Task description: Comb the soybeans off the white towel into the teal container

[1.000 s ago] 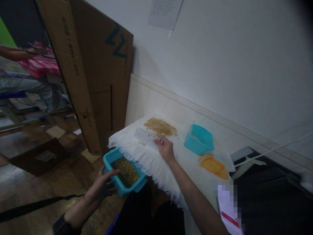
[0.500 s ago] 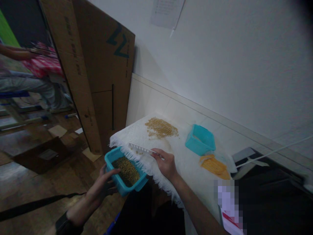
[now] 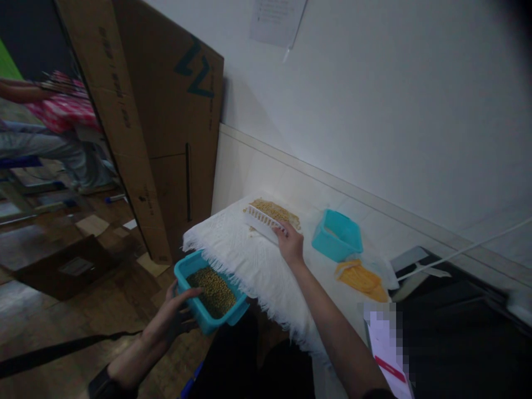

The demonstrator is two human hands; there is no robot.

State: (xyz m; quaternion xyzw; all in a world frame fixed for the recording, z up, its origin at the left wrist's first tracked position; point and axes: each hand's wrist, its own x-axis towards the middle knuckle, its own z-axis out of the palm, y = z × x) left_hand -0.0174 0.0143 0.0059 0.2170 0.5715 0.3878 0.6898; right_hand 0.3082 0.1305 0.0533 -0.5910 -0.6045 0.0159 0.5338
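The right hand (image 3: 291, 245), grip pinching a slotted white tool (image 3: 260, 220), holds it beside a bean heap (image 3: 276, 209) on a cloth-covered worktop (image 3: 226, 238); the left hand's (image 3: 169, 315) grip clasps a turquoise bin (image 3: 204, 317) of loose beans (image 3: 216, 291) near the worktop's edge.

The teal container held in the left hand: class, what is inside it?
Yellowish soybeans lie inside the teal container; they cover its floor, which cannot be seen.
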